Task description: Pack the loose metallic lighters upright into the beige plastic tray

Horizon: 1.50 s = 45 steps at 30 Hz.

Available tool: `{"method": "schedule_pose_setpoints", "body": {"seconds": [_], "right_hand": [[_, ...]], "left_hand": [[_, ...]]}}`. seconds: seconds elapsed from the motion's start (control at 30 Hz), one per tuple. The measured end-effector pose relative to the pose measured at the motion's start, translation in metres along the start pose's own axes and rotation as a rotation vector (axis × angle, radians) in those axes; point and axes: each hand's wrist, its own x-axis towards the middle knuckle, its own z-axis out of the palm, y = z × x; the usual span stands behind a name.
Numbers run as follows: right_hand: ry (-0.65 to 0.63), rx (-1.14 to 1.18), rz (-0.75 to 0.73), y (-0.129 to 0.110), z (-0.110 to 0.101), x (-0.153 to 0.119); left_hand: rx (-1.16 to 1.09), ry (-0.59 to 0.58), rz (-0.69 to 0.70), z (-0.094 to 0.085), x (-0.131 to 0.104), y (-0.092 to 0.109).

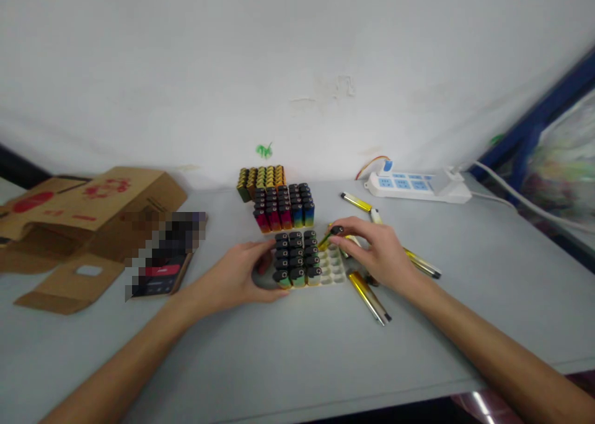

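Observation:
A pale tray (pixel 333 266) with round-edged slots holds several upright black-topped lighters (pixel 296 260) on its left side; slots at its right are bare. Around the left side of this block curves my left hand (pixel 244 272), thumb at the front corner and fingers at the back left. Pinched in my right hand (pixel 374 247) is a lighter (pixel 329 234) with a black top, tilted over the back right part of the tray. Yellow and silver lighters (pixel 367 294) lie loose beside the tray, below my right hand.
Behind the tray stand blocks of red and blue lighters (pixel 284 210) and gold-topped ones (pixel 261 179). More loose lighters (pixel 356 201) lie right. A white power strip (pixel 413 185) is by the wall. At left are an open cardboard box (pixel 102 207) and a phone (pixel 162 269).

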Motion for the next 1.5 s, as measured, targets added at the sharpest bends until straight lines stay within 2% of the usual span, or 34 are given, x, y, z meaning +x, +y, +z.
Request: {"method": "schedule_pose_setpoints", "body": {"seconds": [0.23, 0.3, 0.37, 0.5, 0.6, 0.77, 0.87, 0.97, 1.03, 1.13, 1.27, 1.4, 1.5], "right_hand": [[-0.078, -0.115, -0.108, 0.001, 0.009, -0.002], [-0.092, -0.159, -0.137, 0.001, 0.006, -0.001], [-0.051, -0.184, -0.141, 0.003, -0.001, 0.0], [0.033, -0.27, -0.028, 0.018, -0.014, 0.001], [-0.029, -0.397, 0.071, 0.03, -0.014, 0.001], [-0.094, -0.526, 0.123, 0.035, -0.009, 0.0], [-0.082, -0.433, 0.106, 0.032, -0.013, 0.001], [0.02, -0.289, 0.088, 0.026, -0.021, 0.002], [0.065, -0.197, 0.13, 0.021, -0.027, 0.004], [0.063, -0.135, 0.179, 0.016, -0.033, 0.005], [0.11, -0.13, 0.165, 0.016, -0.03, 0.004], [0.183, -0.002, 0.224, 0.02, -0.022, 0.002], [0.177, 0.077, 0.226, 0.02, -0.021, 0.003]], "left_hand": [[0.009, -0.028, -0.011, 0.001, 0.0, 0.001], [0.008, -0.029, -0.022, 0.001, -0.001, 0.002], [0.006, -0.026, -0.032, 0.0, -0.001, 0.004], [0.022, -0.033, -0.051, -0.001, -0.001, 0.009], [0.052, -0.036, -0.077, -0.001, -0.002, 0.011], [0.057, -0.039, -0.088, 0.0, -0.002, 0.012], [0.062, -0.027, -0.1, 0.001, -0.002, 0.013], [0.059, -0.017, -0.104, 0.001, -0.003, 0.014], [0.05, -0.015, -0.097, 0.001, -0.003, 0.014], [0.042, -0.006, -0.085, 0.001, -0.003, 0.014], [0.048, -0.001, -0.077, 0.001, -0.003, 0.013], [0.065, -0.012, -0.083, 0.0, -0.003, 0.013], [0.077, -0.012, -0.086, 0.001, -0.003, 0.012]]}}
